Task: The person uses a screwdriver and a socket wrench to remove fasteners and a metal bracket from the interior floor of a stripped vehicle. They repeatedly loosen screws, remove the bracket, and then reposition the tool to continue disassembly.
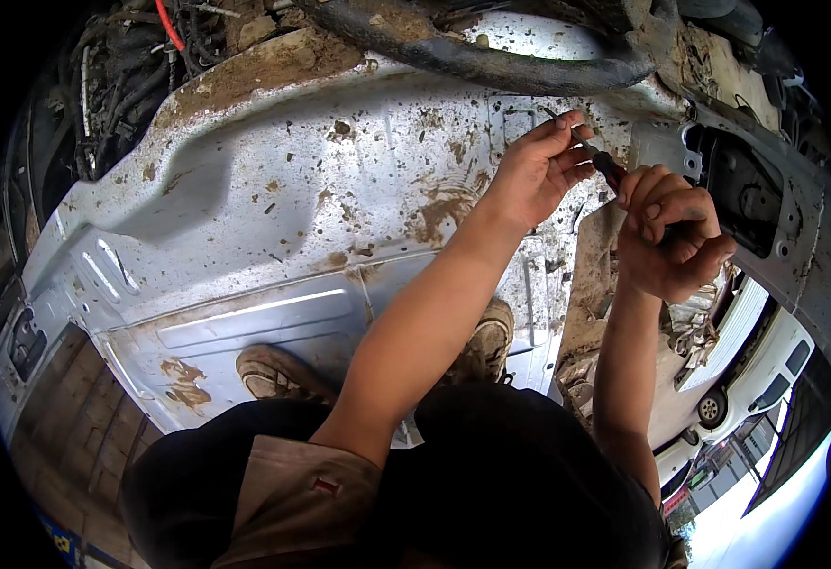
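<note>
Though slender, screwdriver (pixel 609 168) in right grip (pixel 671 228).

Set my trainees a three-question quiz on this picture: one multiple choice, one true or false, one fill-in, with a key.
1. Which part of the screwdriver-like tool is in the right hand?
A: its tip
B: its handle
C: no part of it

2. True or false: the left hand is beside the tool's thin shaft.

3. Fill in: the brightly coloured cable at the picture's upper left is ____.

Key: 1. B; 2. True; 3. red
</note>
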A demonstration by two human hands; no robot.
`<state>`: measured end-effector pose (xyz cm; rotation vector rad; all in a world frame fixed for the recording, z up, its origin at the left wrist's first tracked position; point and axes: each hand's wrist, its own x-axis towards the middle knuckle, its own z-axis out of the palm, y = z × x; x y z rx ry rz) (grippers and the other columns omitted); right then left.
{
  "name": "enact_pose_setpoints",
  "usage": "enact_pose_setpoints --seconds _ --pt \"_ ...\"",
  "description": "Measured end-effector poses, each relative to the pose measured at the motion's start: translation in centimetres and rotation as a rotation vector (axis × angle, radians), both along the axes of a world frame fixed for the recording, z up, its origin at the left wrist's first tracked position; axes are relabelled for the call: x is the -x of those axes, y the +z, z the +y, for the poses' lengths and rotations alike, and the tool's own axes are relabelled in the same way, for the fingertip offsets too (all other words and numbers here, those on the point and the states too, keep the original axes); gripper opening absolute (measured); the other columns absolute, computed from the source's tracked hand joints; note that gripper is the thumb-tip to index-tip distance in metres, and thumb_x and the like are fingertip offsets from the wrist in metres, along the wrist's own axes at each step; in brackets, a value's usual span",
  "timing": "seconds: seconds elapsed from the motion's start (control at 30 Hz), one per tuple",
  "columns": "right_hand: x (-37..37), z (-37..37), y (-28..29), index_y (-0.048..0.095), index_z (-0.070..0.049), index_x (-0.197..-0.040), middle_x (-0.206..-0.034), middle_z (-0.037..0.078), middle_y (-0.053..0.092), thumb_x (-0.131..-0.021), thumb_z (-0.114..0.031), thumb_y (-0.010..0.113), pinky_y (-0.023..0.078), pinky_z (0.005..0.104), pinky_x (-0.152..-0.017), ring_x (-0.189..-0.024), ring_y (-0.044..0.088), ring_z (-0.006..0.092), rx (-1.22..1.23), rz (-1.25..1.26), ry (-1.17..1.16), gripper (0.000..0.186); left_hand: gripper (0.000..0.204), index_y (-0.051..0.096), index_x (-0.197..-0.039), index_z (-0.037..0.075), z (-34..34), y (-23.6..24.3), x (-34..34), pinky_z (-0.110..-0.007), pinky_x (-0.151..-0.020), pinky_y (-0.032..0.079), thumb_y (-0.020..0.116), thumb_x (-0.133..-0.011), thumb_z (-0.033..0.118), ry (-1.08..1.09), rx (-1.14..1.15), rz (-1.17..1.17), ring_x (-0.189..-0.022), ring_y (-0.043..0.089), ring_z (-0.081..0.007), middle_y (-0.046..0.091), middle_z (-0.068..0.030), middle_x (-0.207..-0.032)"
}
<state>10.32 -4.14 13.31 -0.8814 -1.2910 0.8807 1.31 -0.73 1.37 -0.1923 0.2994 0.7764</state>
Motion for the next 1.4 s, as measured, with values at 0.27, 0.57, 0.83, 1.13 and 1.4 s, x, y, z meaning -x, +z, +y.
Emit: enact_pose_setpoints --seconds 0.27,0.57,0.83,1.13,1.4 --pt "-1.9 0.6 -0.6 0.051 -0.001 -0.074 -0.055 0.0 0.036 -0.1 -0.061 0.026 0.033 0.0318 -0.054 -0.053 0.037 0.015 0.033 0.086 0.0 0.069 0.021 0.058 -0.116 0.006 0.1 -0.9 -1.0 -0.037 -0.088 0.053 0.055 -0.098 0.017 0.002 0.014 0.041 -0.099 0.065 -0.0218 0.065 -0.0049 -0.108" --pt "-2.9 1.5 -1.2 0.056 -0.005 -0.071 -0.051 -0.002 0.033 -0.098 -0.06 0.035 0.029 0.0306 -0.054 -0.05 0.033 0.0124 0.109 0.158 -0.126 0.064 0.016 0.06 -0.109 0.01 0.8 -1.9 -1.7 -0.037 -0.083 0.054 0.058 -0.097 0.019 0.0 -0.002 0.031 -0.098 0.064 -0.0217 0.067 -0.0038 -0.108" --pt "-2.2 2.6 -0.2 0.056 -0.006 -0.07 -0.054 -0.001 0.032 -0.1 -0.042 0.042 0.033 0.0318 -0.059 -0.052 0.034 0.0136 0.224 0.317 -0.358 0.049 0.014 0.059 -0.104 0.01 0.7 -1.3 -2.2 -0.036 -0.084 0.052 0.061 -0.096 0.021 0.03 0.063 0.065 -0.099 0.063 -0.0225 0.066 -0.0048 -0.107" --pt "-3.0 3.9 0.2 0.054 -0.004 -0.084 -0.068 0.003 0.044 -0.102 -0.028 0.042 0.045 0.0375 -0.073 -0.065 0.045 0.0173 0.288 0.432 -0.521 0.032 0.017 0.057 -0.101 0.007 0.9 -0.5 -3.5 -0.037 -0.082 0.054 0.065 -0.092 0.02 0.094 0.241 0.044 -0.093 0.063 -0.0259 0.064 -0.0087 -0.104" --pt "0.0 5.7 -1.5 0.054 0.006 -0.109 -0.092 0.013 0.06 -0.104 -0.019 0.039 0.048 0.0348 -0.087 -0.091 0.059 0.0248 0.128 0.261 -0.685 0.029 0.013 0.057 -0.098 0.012 1.7 0.1 -4.7 -0.034 -0.078 0.051 0.065 -0.091 0.02 0.165 0.376 0.092 -0.087 0.062 -0.0172 0.063 -0.0028 -0.095"
